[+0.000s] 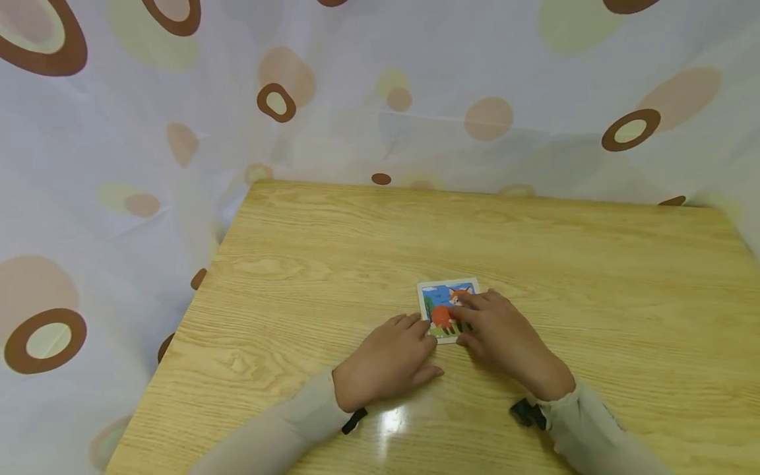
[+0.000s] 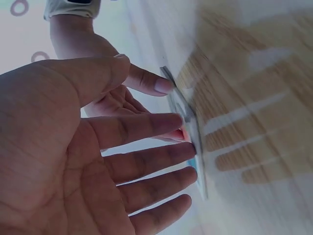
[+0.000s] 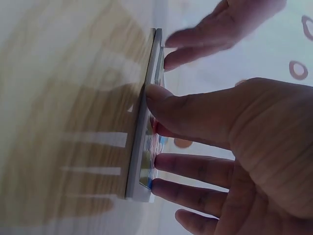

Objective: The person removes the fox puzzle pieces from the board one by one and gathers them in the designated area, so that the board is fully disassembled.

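Observation:
A small square fox picture puzzle (image 1: 441, 313) in a pale frame lies flat on the wooden table. My left hand (image 1: 388, 359) is beside its left edge, fingers spread and fairly straight. In the left wrist view those fingertips reach right to the frame (image 2: 201, 171), with the thumb held away. My right hand (image 1: 513, 336) covers the puzzle's right part, hiding some of the fox. Seen from the right wrist, the thumb rests at the near edge of the frame (image 3: 140, 147), while extended fingertips touch the picture and the little finger stands off it.
The wood-grain table (image 1: 320, 264) extends around the puzzle on all sides. Behind it and along its left side hangs a pale curtain (image 1: 332, 132) with brown and peach ovals. Dark straps (image 1: 528, 413) show at both wrists below light sleeves.

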`<state>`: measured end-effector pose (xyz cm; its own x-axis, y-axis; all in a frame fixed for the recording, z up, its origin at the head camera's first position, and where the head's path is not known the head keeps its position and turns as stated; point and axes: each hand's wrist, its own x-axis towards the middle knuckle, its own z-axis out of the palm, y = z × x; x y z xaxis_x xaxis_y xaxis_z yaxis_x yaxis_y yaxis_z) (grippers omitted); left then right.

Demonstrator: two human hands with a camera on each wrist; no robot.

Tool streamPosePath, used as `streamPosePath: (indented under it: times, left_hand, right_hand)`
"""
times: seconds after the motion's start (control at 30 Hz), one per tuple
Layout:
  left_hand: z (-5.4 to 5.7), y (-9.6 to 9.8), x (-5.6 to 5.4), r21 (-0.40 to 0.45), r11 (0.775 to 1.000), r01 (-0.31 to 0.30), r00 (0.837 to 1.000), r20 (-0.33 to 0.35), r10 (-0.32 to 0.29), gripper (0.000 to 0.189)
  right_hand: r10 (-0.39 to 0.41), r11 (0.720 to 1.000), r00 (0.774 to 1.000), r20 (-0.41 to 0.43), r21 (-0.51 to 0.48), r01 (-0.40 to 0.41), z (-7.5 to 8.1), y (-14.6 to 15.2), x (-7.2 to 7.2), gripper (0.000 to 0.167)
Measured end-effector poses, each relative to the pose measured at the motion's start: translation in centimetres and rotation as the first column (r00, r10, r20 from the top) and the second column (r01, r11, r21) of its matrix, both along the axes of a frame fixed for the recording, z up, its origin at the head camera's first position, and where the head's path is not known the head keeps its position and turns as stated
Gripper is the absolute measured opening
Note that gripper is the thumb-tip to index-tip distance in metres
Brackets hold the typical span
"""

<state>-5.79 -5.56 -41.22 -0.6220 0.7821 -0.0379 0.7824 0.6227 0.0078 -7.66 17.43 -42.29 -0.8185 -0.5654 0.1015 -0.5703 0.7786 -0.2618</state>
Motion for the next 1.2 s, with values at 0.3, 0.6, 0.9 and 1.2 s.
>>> streamPosePath:
  times: [0.3, 0.6, 0.9, 1.2]
  left_hand:
    - [-0.2, -0.2, 0.8, 0.015, 1.0, -0.001, 0.999, -0.039, 0.002, 0.047]
    - [0.0, 0.0, 1.1, -0.053, 0.998, -0.02, 1.0, 0.014, 0.021, 0.055]
    - [0.1, 0.1, 1.2, -0.062, 0.998, -0.02, 1.0, 0.004, 0.021, 0.057]
    - [0.1, 0.1, 1.3, -0.104, 0.994, 0.014, 0.997, -0.073, -0.021, 0.063]
  right_hand:
    - [0.061, 0.998, 0.998, 0.015, -0.003, -0.061, 0.5, -1.2, 1.3, 0.041]
    - [0.08, 0.996, 0.996, -0.042, -0.044, -0.081, 1.2, -2.4, -0.2, 0.03]
    - [0.117, 0.989, 0.992, 0.037, -0.093, -0.113, 0.4, -3.4, -0.8, 0.024]
    - [0.128, 0.969, 0.989, 0.074, -0.224, -0.108, -0.8, -4.7, -3.3, 0.023]
